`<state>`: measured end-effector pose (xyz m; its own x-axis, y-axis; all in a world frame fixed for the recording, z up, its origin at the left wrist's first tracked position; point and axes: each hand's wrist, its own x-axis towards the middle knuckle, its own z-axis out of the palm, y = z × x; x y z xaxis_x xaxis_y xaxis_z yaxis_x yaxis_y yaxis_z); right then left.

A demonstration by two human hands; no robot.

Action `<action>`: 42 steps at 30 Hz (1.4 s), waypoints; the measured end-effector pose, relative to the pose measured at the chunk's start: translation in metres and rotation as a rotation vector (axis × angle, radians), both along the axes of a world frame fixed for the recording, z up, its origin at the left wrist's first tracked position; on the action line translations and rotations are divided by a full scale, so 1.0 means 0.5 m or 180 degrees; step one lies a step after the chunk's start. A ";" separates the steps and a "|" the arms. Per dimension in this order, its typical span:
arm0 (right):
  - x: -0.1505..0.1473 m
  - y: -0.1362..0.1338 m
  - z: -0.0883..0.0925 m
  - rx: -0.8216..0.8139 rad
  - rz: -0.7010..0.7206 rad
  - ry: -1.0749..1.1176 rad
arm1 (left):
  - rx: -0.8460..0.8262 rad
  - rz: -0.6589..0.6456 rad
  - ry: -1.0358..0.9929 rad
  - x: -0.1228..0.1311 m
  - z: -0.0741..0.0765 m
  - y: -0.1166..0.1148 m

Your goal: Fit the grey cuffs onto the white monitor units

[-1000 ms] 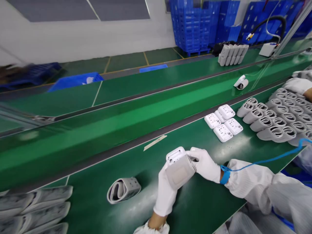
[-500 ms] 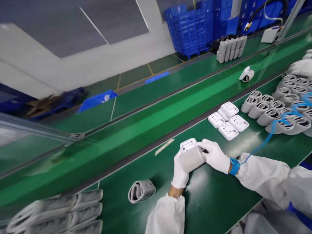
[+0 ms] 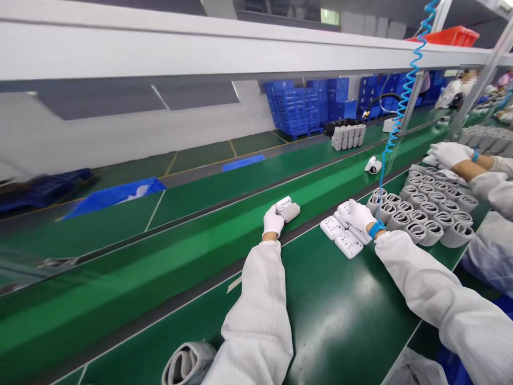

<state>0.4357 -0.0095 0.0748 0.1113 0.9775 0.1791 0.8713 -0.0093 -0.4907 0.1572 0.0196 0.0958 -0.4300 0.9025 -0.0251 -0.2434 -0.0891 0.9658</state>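
Note:
My left hand [image 3: 273, 222], white-gloved, stretches out over the bright green belt. Its fingers are closed on a wrist blood pressure monitor [image 3: 284, 203], a white square unit with a rolled grey cuff [image 3: 291, 212]. Whether the monitor touches the belt I cannot tell. On the right, my right hand [image 3: 360, 216], gloved and with a blue wrist strap [image 3: 375, 229], closes on the top white monitor unit [image 3: 343, 209] of a small group. Flat beneath and beside it lie several like units [image 3: 348, 244]. A rolled grey cuff [image 3: 187, 363] rests near my left sleeve.
Rows of rolled grey cuffs [image 3: 428, 208] stand right of my right hand. Farther right a co-worker's gloved hand [image 3: 451, 154] works. A coiled blue cord [image 3: 404, 96] hangs near my right wrist. Another cuffed monitor [image 3: 372, 165] sits on the belt [image 3: 224, 235]. A white shelf beam [image 3: 200, 48] crosses above.
My left hand has carried the cuffed monitor forward from the table to over the belt. My right hand has left it and moved right to the white units. The view has tilted up.

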 end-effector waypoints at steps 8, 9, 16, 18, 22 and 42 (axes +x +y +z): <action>-0.069 -0.054 0.092 0.0237 0.0032 -0.0304 | 0.0060 0.0336 0.0274 0.021 -0.016 -0.202; -0.099 -0.074 0.099 0.0450 0.0205 -0.0214 | 0.0071 0.0181 0.0169 0.044 -0.012 -0.232; -0.355 -0.247 0.066 0.1517 0.3135 0.0929 | 0.1095 -0.0333 -0.1215 0.010 0.051 -0.413; -0.417 -0.290 0.042 0.1676 0.3472 0.0996 | 0.0950 0.0191 -0.0912 -0.055 0.065 -0.492; -0.533 -0.363 -0.029 0.1397 0.3931 0.1091 | 0.1045 0.1264 -0.0211 -0.191 0.072 -0.639; -0.268 -0.328 -0.104 -0.0221 0.2200 0.2536 | -0.0158 -0.1092 -0.0657 -0.052 -0.056 -0.517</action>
<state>0.3017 -0.1735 0.0228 -0.4126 0.8786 0.2405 0.1243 0.3159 -0.9406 0.1314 -0.2388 0.0681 -0.0854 0.9883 -0.1266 -0.4402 0.0766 0.8946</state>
